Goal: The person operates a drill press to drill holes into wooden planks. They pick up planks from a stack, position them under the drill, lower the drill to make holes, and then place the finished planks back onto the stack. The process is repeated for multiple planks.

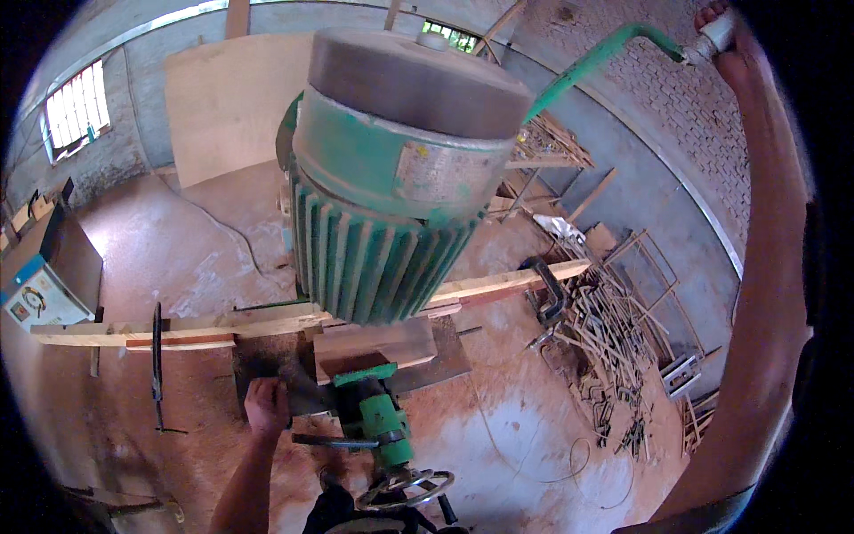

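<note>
A big machine motor [382, 222] with green cooling fins and a brown cap stands upright in front of me. My right hand [734, 44] is raised at the upper right, closed around the pale end of a bent green lever [605, 58] that runs behind the motor. My left hand [268, 405] is closed at the front edge of the dark machine table [267, 358]; whatever its fingers hold is hidden. Beside it, a green clamp [382, 427] with a bar handle and a handwheel [405, 491] presses toward a wooden block [378, 347] on the table.
A long wooden fence board [187, 329] crosses behind the block, with black clamps [157, 365] [549, 289] at its ends. Scrap sticks [596, 329] are heaped on the right. A box-shaped machine [53, 276] stands left, and a plywood sheet [231, 102] leans on the wall.
</note>
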A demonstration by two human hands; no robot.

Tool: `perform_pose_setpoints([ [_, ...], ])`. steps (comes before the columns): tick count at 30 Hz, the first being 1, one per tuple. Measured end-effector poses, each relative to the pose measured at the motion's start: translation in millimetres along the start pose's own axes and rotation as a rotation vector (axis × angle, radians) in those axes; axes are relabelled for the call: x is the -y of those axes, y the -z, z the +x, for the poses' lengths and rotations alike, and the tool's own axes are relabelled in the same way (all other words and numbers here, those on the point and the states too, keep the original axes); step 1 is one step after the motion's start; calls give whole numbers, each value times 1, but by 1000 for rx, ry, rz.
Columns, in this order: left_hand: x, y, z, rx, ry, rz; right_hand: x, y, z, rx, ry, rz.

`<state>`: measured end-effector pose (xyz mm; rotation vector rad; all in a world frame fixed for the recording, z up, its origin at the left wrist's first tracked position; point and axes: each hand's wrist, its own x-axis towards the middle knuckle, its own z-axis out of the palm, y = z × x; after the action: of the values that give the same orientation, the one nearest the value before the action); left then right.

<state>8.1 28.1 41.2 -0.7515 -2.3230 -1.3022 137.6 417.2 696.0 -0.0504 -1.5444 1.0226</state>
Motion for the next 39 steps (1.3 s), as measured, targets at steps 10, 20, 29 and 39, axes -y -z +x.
perform_pose_setpoints([
  [10,5,4,-2,1,41,52,-1,145,-155,-188,172,221],
  [20,16,-6,-6,-13,-21,78,-8,180,-334,-197,96,418],
  [29,32,-11,-17,32,70,-10,-50,191,-433,-237,66,390],
  [39,12,-8,-11,35,41,15,-84,241,-553,-235,-198,204],
])
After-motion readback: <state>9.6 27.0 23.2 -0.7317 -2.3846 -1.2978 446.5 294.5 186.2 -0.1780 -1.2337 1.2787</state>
